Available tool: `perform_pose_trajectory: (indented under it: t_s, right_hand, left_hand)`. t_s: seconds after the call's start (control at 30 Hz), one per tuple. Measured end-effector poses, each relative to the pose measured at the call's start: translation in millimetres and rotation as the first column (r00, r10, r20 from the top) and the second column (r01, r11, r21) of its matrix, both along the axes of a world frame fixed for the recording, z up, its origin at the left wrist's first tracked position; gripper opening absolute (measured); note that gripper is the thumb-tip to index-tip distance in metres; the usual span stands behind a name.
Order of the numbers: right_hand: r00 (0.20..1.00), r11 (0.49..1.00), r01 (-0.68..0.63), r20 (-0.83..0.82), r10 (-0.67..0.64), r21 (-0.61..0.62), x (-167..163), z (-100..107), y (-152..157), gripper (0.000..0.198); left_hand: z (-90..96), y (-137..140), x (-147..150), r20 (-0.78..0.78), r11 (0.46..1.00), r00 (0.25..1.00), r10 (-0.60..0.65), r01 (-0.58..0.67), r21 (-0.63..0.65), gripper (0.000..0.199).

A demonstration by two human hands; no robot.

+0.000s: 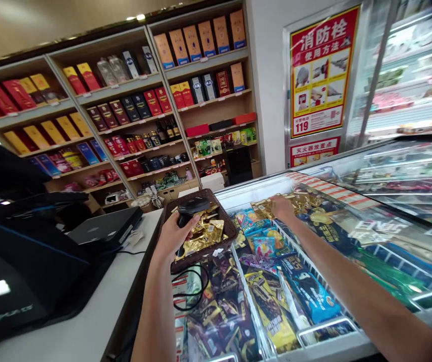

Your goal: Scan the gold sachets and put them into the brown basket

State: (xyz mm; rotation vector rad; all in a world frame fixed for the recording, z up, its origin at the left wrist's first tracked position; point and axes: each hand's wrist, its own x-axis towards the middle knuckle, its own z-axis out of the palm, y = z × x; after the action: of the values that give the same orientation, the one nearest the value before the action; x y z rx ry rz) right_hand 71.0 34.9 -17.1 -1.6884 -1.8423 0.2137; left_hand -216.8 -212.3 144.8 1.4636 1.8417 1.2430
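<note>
My left hand (178, 231) is closed around the handle of a black barcode scanner (194, 204), held over a dark brown woven basket (168, 213). Gold foil packets (204, 234) fill the basket, which rests on the near left part of the freezer. On the right, my right hand (283, 207) reaches to the far end of the freezer, its fingers closed on a gold foil packet (263, 208). More gold packets (308, 201) lie just beside that hand. My fingertips there are partly hidden.
The chest freezer (323, 347) holds blue, yellow and purple ice cream packets between white wire dividers. A black cable (201, 294) loops over its left part. At left, a counter (99, 301) bears a black checkout machine (23, 271). Shelves of boxes (140, 108) stand behind.
</note>
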Motion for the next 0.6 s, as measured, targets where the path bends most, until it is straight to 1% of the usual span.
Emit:
perform_pose_trajectory:
  t_s: [0.07, 0.13, 0.2, 0.3, 0.37, 0.43, 0.5, 0.53, 0.57, 0.6]
  right_hand:
    - [0.999, 1.000, -0.018, 0.029, 0.018, 0.022, -7, 6, -6, 0.039]
    - [0.995, 0.994, -0.092, 0.032, 0.090, 0.062, -22, 15, -17, 0.036]
    - [0.982, 0.978, -0.190, 0.039, 0.187, 0.090, -44, 25, -33, 0.033]
    - [0.928, 0.927, -0.369, 0.091, 0.362, 0.071, -86, 39, -58, 0.030]
    - [0.867, 0.873, -0.486, 0.141, 0.478, 0.028, -113, 47, -69, 0.033]
    - [0.774, 0.792, -0.609, 0.187, 0.604, -0.037, -136, 52, -74, 0.044]
    - [0.663, 0.694, -0.709, 0.216, 0.717, -0.127, -153, 55, -72, 0.070]
    - [0.620, 0.656, -0.734, 0.223, 0.753, -0.175, -160, 56, -69, 0.084]
    - [0.595, 0.636, -0.741, 0.225, 0.771, -0.218, -165, 56, -66, 0.095]
    - [0.590, 0.632, -0.733, 0.228, 0.774, -0.250, -170, 56, -62, 0.102]
  left_hand:
    - [3.0, -7, -16, -0.017, 0.998, 0.998, 0.065, -0.065, -0.009, 0.054]
    - [4.7, -13, -29, -0.041, 0.992, 0.992, 0.123, -0.124, -0.013, 0.055]
    - [5.6, -16, -38, -0.041, 0.984, 0.984, 0.175, -0.175, -0.002, 0.056]
    - [7.7, -19, -40, 0.016, 0.977, 0.977, 0.213, -0.213, 0.029, 0.056]
    - [9.9, -19, -36, 0.030, 0.979, 0.979, 0.200, -0.201, 0.036, 0.055]
    - [12.1, -19, -30, 0.016, 0.984, 0.984, 0.178, -0.179, 0.027, 0.054]
    - [13.4, -19, -24, 0.006, 0.987, 0.987, 0.158, -0.158, 0.023, 0.053]
    - [13.6, -19, -22, 0.005, 0.988, 0.989, 0.150, -0.150, 0.026, 0.052]
    - [13.6, -19, -21, 0.005, 0.989, 0.990, 0.143, -0.143, 0.030, 0.052]
    - [13.4, -19, -20, 0.004, 0.990, 0.991, 0.136, -0.136, 0.033, 0.051]
